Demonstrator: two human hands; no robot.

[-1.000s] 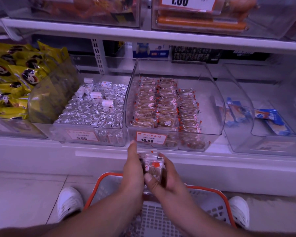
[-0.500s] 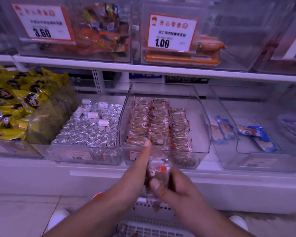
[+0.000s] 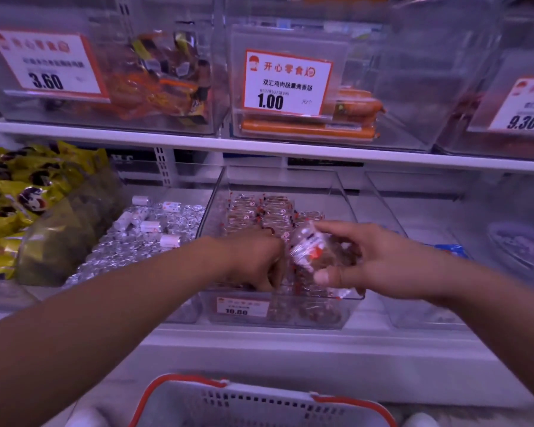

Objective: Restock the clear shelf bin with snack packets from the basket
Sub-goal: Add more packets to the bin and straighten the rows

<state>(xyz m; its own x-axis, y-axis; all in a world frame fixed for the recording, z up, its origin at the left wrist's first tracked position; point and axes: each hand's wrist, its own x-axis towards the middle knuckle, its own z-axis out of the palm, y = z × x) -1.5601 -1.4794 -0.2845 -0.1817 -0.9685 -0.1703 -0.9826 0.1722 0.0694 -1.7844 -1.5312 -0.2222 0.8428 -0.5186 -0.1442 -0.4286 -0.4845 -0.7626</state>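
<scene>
Both hands over the clear shelf bin (image 3: 346, 192), centre of frame, lower shelf. Right hand (image 3: 379, 257) pinches a bunch of clear snack packets (image 3: 312, 251) between thumb and fingers, above the bin's front half. Left hand (image 3: 253, 257) curled down into the bin onto the packet rows (image 3: 259, 211); can't tell if it grips any. Price tag (image 3: 238, 306) on the bin front reads 10.80. Basket (image 3: 259, 402) at bottom centre, orange rim, contents not visible.

Clear bin (image 3: 336, 192) open-topped (upper shelf (image 3: 259, 146) overhangs rear).
</scene>
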